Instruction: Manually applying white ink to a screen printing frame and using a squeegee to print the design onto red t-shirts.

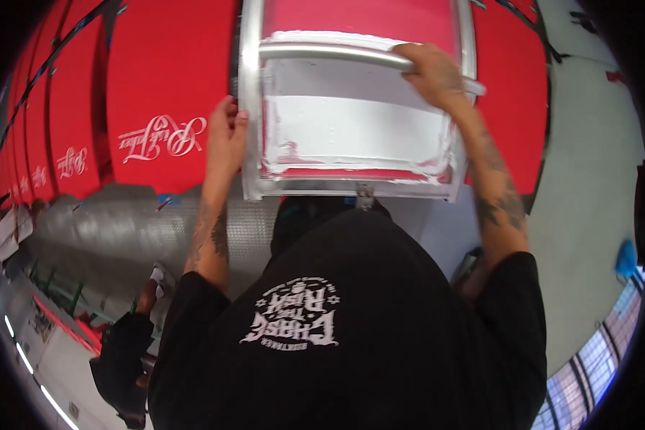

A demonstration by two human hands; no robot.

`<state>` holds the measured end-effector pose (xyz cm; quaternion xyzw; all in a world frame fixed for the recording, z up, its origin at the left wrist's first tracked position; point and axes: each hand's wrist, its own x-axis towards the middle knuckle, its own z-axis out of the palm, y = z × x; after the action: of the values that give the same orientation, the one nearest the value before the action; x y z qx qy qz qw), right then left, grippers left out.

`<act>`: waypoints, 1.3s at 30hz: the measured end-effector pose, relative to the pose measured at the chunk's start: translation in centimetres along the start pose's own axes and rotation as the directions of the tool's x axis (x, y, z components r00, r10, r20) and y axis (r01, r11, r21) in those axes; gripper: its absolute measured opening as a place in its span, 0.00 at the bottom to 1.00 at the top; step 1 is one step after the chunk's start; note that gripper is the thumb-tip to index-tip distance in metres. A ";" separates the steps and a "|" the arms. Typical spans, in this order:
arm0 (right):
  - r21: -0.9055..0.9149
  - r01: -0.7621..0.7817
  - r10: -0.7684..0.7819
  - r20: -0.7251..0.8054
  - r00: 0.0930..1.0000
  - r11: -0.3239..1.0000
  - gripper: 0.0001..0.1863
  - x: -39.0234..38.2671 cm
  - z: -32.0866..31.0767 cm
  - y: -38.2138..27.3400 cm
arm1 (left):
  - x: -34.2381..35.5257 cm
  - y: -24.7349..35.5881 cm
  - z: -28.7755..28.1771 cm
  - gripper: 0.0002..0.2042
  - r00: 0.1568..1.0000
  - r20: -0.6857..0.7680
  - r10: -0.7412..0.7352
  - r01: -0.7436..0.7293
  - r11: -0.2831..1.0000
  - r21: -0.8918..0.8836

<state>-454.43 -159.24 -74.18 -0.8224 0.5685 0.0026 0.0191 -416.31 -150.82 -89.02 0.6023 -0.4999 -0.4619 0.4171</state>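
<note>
"Across the metal frame point(251, 107), which object lies, and what holds it?"

"A silver bar point(322, 51), spanning the frame from rail to rail and sloping slightly toward the near edge at its right end. The right hand point(433, 75) is closed around it, toward the frame's right rail."

"And the left hand point(228, 140)?"

"Just outside the frame's left rail, fingers loosely extended, thumb apart from them at the rail's edge. Whether it presses on the metal cannot be told."

"What covers the surface within the frame?"

"White paste point(351, 125), chiefly between the bar and the near edge, with ragged borders; beyond the bar the surface shows pinkish red."

"And outside the frame?"

"To its left, a red panel point(168, 72) bearing white script; to its right, another red sheet point(509, 107). At the near edge sits a small metal fitting point(365, 195), just beyond the wearer's black shirt point(365, 301)."
</note>
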 end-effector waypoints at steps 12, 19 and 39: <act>-0.100 -0.151 0.142 -0.097 0.985 0.983 0.19 -20.9 -0.3 -3.8 | -9.9 8.5 3.3 0.19 0.760 0.450 0.469 -0.646 0.475 0.598; 0.143 -0.157 0.175 -0.130 0.976 0.977 0.14 -24.0 2.2 -4.7 | -13.4 7.5 2.8 0.20 0.799 0.457 0.391 -0.602 0.494 0.628; 0.067 -0.192 0.194 -0.025 0.981 0.979 0.12 -15.9 1.4 -0.4 | -4.1 8.7 4.0 0.08 0.855 0.480 0.194 -0.516 0.388 0.763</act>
<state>-459.60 -144.21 -75.11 -0.7623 0.6456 -0.0270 0.0363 -422.40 -148.29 -80.96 0.5230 -0.8408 -0.1284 0.0556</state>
